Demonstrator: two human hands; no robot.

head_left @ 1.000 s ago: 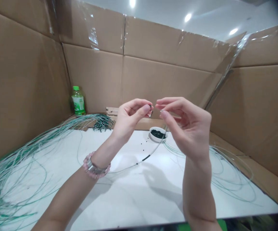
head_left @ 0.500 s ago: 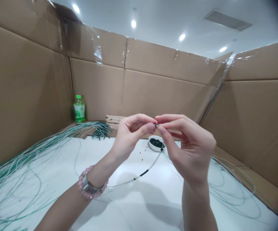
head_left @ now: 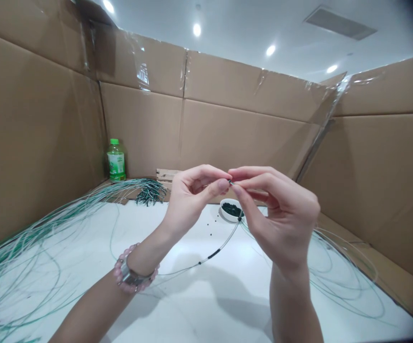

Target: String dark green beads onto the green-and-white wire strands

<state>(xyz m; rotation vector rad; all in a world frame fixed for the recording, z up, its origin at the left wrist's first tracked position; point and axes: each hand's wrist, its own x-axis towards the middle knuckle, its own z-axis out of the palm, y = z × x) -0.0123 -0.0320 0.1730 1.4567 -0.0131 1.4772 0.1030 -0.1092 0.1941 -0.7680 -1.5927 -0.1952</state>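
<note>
My left hand (head_left: 188,200) and my right hand (head_left: 285,214) meet fingertip to fingertip above the white table. Between them shows a tiny dark bead (head_left: 230,181), pinched by my left thumb and fingers. My right thumb and forefinger are closed on a thin green cord (head_left: 232,183) right against it. How far the cord passes into the bead is too small to tell. Behind the hands stands a white bowl (head_left: 222,214) of small dark beads (head_left: 232,209). A cord strung with black beads (head_left: 214,254) curves from a dark knot (head_left: 240,218) near the bowl toward my left wrist.
A large bundle of green and white cords (head_left: 49,214) spreads along the left, its dark beaded ends (head_left: 149,193) at the back. Looser cords (head_left: 349,290) loop at right. A few stray beads (head_left: 211,234) lie before the bowl. A green bottle (head_left: 116,161) stands by the cardboard wall (head_left: 249,133).
The view has tipped slightly, so everything sits a little higher. Both hands keep their pinches, with the fingertips and the bead shifted only a touch.
</note>
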